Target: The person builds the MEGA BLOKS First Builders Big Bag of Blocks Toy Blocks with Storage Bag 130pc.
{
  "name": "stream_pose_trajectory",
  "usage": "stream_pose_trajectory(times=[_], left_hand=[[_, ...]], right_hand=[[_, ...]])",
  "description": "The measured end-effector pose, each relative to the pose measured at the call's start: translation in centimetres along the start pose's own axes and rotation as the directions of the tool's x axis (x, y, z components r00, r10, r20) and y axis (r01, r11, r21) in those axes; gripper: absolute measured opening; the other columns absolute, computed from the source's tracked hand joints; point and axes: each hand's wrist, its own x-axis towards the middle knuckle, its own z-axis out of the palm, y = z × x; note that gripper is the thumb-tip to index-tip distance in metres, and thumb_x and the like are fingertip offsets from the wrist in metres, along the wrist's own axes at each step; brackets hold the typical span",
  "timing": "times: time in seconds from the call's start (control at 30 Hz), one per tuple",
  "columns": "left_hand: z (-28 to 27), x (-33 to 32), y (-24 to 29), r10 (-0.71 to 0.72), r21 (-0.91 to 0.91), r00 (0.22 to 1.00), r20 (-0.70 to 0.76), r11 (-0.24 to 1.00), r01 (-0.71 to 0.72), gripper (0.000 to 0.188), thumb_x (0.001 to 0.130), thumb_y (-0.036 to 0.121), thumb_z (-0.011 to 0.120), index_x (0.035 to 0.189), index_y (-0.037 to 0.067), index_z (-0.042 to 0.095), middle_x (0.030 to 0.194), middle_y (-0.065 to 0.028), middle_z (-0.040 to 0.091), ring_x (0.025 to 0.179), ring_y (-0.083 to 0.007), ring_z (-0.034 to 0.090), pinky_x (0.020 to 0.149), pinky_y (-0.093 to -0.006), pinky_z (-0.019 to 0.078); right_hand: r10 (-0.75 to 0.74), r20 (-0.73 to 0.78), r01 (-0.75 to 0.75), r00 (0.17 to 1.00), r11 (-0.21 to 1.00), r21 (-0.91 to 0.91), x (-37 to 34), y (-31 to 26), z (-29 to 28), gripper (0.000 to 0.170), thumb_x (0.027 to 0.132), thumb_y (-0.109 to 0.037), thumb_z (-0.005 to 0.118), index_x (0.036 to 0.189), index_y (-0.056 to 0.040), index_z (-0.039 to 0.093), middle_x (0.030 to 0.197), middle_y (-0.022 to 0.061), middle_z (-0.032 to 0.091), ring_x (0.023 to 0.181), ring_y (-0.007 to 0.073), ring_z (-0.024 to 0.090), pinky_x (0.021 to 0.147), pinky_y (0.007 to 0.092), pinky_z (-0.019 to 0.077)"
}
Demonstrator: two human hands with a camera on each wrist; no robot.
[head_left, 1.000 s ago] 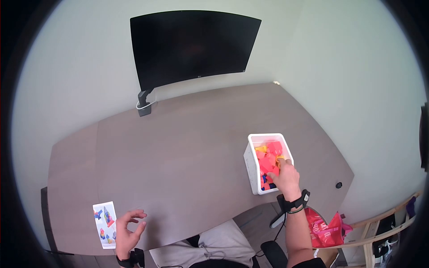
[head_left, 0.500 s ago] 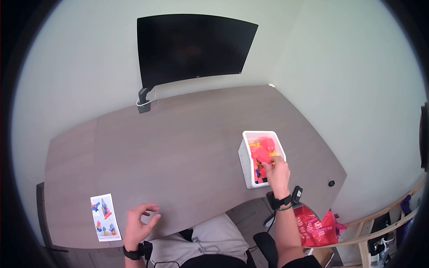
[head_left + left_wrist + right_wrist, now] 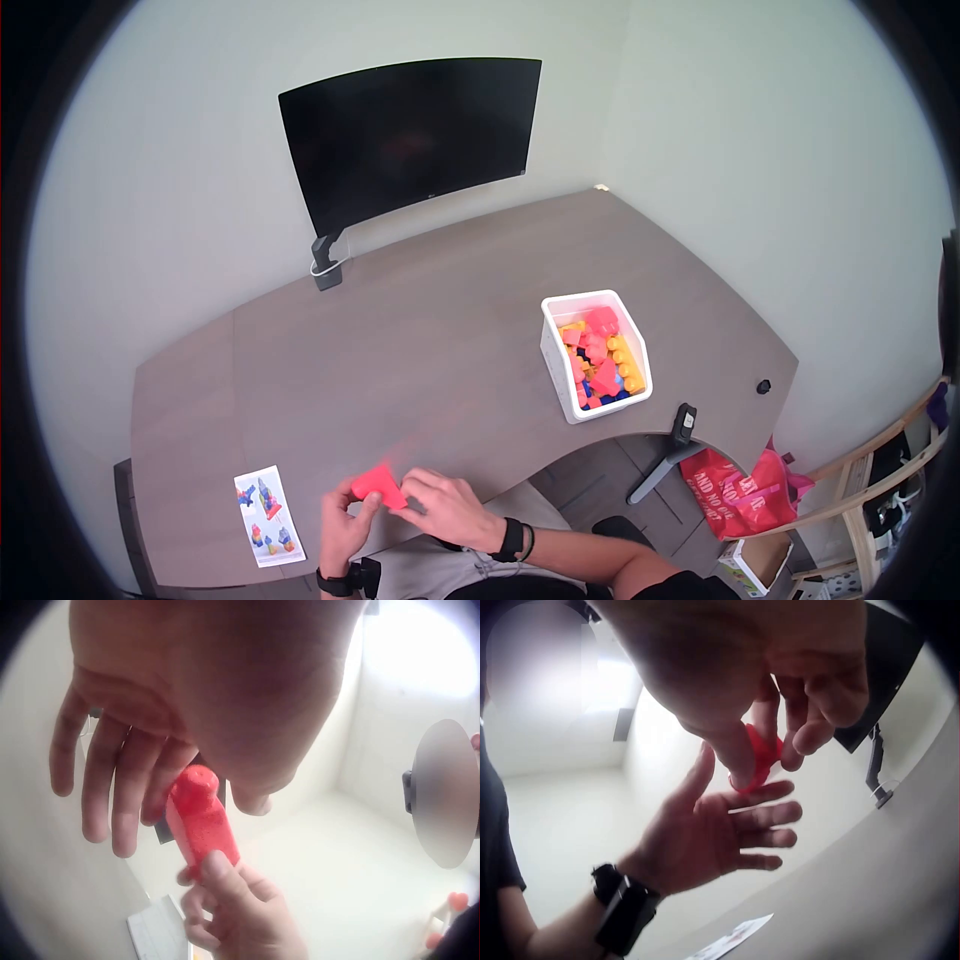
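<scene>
In front of the body, my right hand (image 3: 448, 510) pinches a red toy building block (image 3: 380, 484) between thumb and fingers. The block has a rounded stud and a sloped side, seen best in the left wrist view. My left hand (image 3: 345, 528) meets it from the other side, its fingers extended and its thumb spread. In the left wrist view the stud end of the red block (image 3: 206, 825) lies between the index finger and thumb of my left hand (image 3: 187, 697). To the right on the desk stands a white bin (image 3: 560, 375) of red, yellow and blue blocks.
A printed sheet (image 3: 268, 545) with pictures of block models lies on the desk (image 3: 420, 340) at the left. The monitor (image 3: 415, 140) stands at the back. Beyond the desk's curved front edge, a red bag (image 3: 735, 495) and a cardboard box (image 3: 755, 565) are on the right.
My right hand has left the bin and come left to the front of the body with a red block. My left hand is now at that block.
</scene>
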Motion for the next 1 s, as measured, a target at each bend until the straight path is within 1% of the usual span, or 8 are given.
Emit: stream_pose_trajectory(times=[0.13,0.3,0.4,0.43,0.5,0.7,0.8,1.0], left_hand=[[-0.9,-0.4,0.9,-0.068,-0.023,0.992,-0.109,0.998,0.066,0.032,0.099,0.012,0.088,0.123,-0.006,0.078,0.11,-0.0107,0.083,0.101,-0.0173,0.079,0.092,-0.0327,0.0623],[-3.6,0.2,-0.7,-0.081,0.173,0.992,-0.101,0.98,0.097,0.04,0.091,0.01,0.093,0.127,-0.002,0.081,0.115,-0.0122,0.083,0.103,-0.0204,0.08,0.087,-0.0357,0.0651],[-4.7,0.7,-1.5,-0.119,0.37,0.985,-0.126,0.916,0.158,0.044,0.084,0.008,0.096,0.126,0.005,0.085,0.117,-0.0136,0.081,0.102,-0.0232,0.081,0.083,-0.0368,0.0653],[-4.8,1.0,-1.3,-0.121,0.418,0.983,-0.135,0.893,0.168,0.045,0.081,0.007,0.096,0.125,0.007,0.086,0.117,-0.0138,0.081,0.102,-0.024,0.081,0.082,-0.0372,0.0653],[-5.0,1.4,-1.3,-0.135,0.49,0.98,-0.146,0.851,0.19,0.046,0.078,0.007,0.097,0.123,0.01,0.087,0.115,-0.0141,0.079,0.101,-0.0257,0.081,0.08,-0.0383,0.065],[-4.5,1.6,-3.4,-0.168,0.564,0.974,-0.154,0.794,0.226,0.046,0.074,0.008,0.098,0.119,0.01,0.089,0.112,-0.0151,0.078,0.099,-0.0298,0.079,0.086,-0.043,0.0637],[-4.0,1.6,-3.2,-0.183,0.606,0.966,-0.184,0.753,0.258,0.046,0.073,0.011,0.099,0.118,0.011,0.089,0.112,-0.0163,0.078,0.098,-0.0323,0.078,0.089,-0.0452,0.0627],[-4.0,1.7,-4.8,-0.157,0.643,0.969,-0.189,0.726,0.243,0.045,0.072,0.016,0.101,0.115,0.012,0.089,0.106,-0.0164,0.076,0.095,-0.0349,0.076,0.087,-0.0469,0.0611]], right_hand=[[0.096,0.106,-0.076,0.99,0.982,-0.175,0.9,-1.6,-2.3,0.045,0.102,-0.04,0.08,0.133,-0.0094,0.07,0.13,0.0094,0.073,0.108,0.0354,0.077,0.079,0.0476,0.0643],[0.334,-0.115,-0.349,0.936,0.826,-0.443,3.6,0.8,-13.0,0.062,0.097,-0.046,0.083,0.144,-0.0096,0.066,0.137,0.0113,0.073,0.118,0.0372,0.076,0.09,0.0507,0.0648],[0.282,-0.368,-0.449,0.886,0.723,-0.525,4.2,7.4,-18.5,0.064,0.094,-0.042,0.086,0.139,-0.0012,0.065,0.131,0.0223,0.072,0.12,0.0431,0.073,0.095,0.0566,0.0632],[0.278,-0.419,-0.489,0.864,0.661,-0.57,4.5,9.0,-20.5,0.064,0.093,-0.041,0.087,0.138,0.0002,0.066,0.13,0.0241,0.072,0.122,0.0438,0.072,0.096,0.0572,0.0627],[0.447,-0.471,-0.649,0.761,0.526,-0.55,5.9,10.5,-24.0,0.056,0.094,-0.032,0.084,0.136,0.0015,0.067,0.13,0.0252,0.071,0.122,0.0447,0.071,0.098,0.0571,0.0623],[0.36,-0.57,-0.674,0.739,0.396,-0.624,6.9,22.0,-29.8,0.041,0.094,-0.015,0.076,0.132,0.001,0.071,0.13,0.0232,0.071,0.128,0.0423,0.067,0.098,0.0573,0.0625],[0.465,-0.574,-0.726,0.674,0.276,-0.63,7.1,24.0,-30.5,0.04,0.093,-0.015,0.079,0.13,0.0002,0.072,0.132,0.0221,0.071,0.131,0.0419,0.065,0.1,0.0567,0.0627],[0.434,-0.568,-0.706,0.699,0.296,-0.643,6.5,25.4,-30.4,0.04,0.09,-0.018,0.084,0.124,-0.0001,0.073,0.129,0.0235,0.072,0.126,0.0431,0.069,0.099,0.0535,0.0649]])
